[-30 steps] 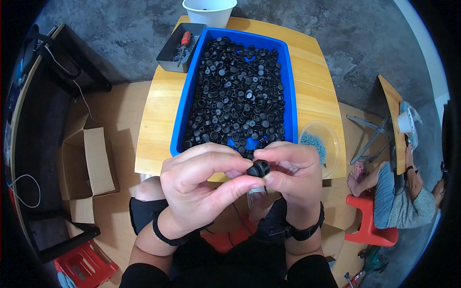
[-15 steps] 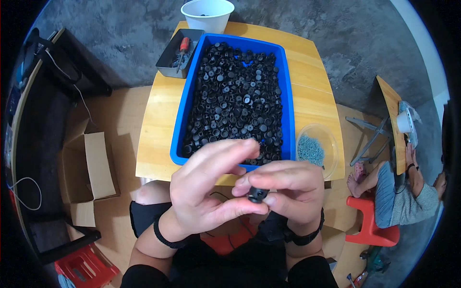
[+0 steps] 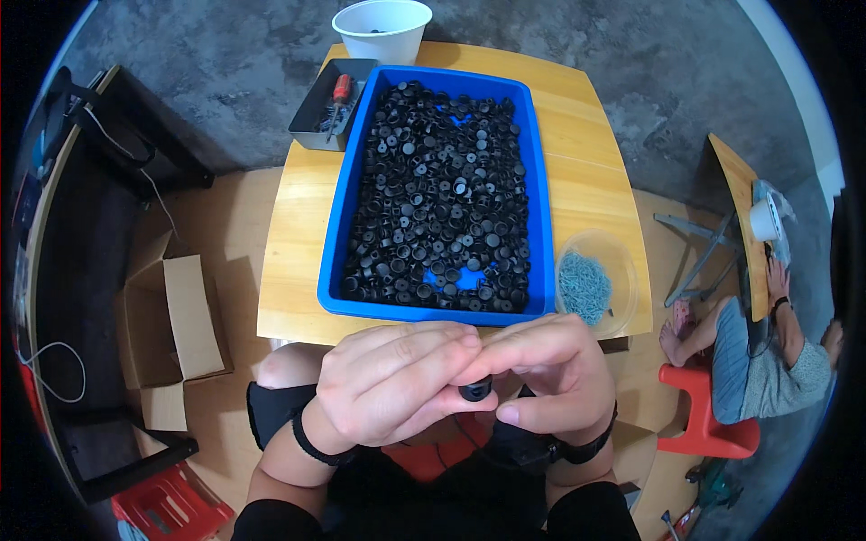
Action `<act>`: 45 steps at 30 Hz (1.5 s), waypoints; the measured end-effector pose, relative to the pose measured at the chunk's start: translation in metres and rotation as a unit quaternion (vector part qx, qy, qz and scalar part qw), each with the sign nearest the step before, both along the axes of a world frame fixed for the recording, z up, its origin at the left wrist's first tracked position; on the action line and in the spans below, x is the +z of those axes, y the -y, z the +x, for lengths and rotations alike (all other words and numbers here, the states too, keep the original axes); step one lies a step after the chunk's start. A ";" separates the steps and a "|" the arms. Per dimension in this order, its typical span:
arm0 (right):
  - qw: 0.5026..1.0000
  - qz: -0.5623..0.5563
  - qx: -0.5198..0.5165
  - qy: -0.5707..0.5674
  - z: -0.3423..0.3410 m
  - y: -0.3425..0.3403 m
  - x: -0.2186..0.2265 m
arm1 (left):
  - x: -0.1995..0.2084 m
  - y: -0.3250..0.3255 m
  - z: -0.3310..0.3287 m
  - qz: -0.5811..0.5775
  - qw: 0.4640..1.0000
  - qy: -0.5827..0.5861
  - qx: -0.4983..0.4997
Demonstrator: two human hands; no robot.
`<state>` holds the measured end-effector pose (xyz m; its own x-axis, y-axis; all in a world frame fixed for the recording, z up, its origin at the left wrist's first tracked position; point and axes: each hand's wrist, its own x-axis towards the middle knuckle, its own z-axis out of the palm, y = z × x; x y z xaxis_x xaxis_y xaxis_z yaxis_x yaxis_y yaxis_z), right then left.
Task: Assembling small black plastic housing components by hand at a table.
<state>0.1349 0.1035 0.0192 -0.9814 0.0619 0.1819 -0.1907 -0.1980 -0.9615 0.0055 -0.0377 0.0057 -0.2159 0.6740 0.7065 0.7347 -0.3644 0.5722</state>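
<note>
In front of my chest, just off the table's near edge, a small round black plastic part (image 3: 475, 389) is held between my two hands. My left hand (image 3: 383, 383) has its thumb under the part, while its other fingers lie together over the top and partly hide it. From the other side my right hand (image 3: 555, 370) closes in, index finger bent against the part and thumb close beside it. Beyond the hands stands a blue tray (image 3: 546, 203) with a layer of many similar black parts (image 3: 433, 189). To its right, a clear round tub (image 3: 624, 281) contains bluish-grey screws (image 3: 584, 287).
A grey bin (image 3: 311, 139) with a red-handled screwdriver (image 3: 340, 93) sits at the table's far left, near a white bucket (image 3: 383, 45). An open cardboard box (image 3: 194, 316) is on the floor at left. Someone sits on a red stool (image 3: 690, 406) at right.
The left fingers have come down over the black part, meeting the right hand. Both hands have drawn slightly nearer to me, showing more of the tray's near edge.
</note>
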 end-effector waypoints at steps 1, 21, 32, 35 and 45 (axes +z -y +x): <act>0.999 -0.031 0.010 0.016 0.002 0.000 0.000 | 0.001 0.000 0.000 -0.007 1.000 -0.011 0.007; 0.715 0.136 -0.684 0.051 0.165 -0.176 -0.080 | -0.045 -0.050 -0.038 -0.203 0.943 0.211 0.160; 0.482 0.376 -0.580 0.539 0.179 -0.202 -0.118 | -0.058 -0.089 -0.013 -0.394 0.906 -0.057 0.147; 0.511 0.405 -0.666 0.363 0.163 -0.186 -0.106 | -0.059 -0.098 -0.011 -0.388 0.907 -0.051 0.156; 0.718 0.473 -0.369 0.353 0.052 -0.099 -0.079 | -0.063 -0.112 -0.009 -0.428 0.897 -0.068 0.093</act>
<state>0.1866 0.2024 -0.0599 -0.6130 0.7890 -0.0414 0.6932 0.5120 -0.5074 -0.0034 0.0740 -0.0577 -0.3327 0.9427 -0.0233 0.8209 0.3017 0.4849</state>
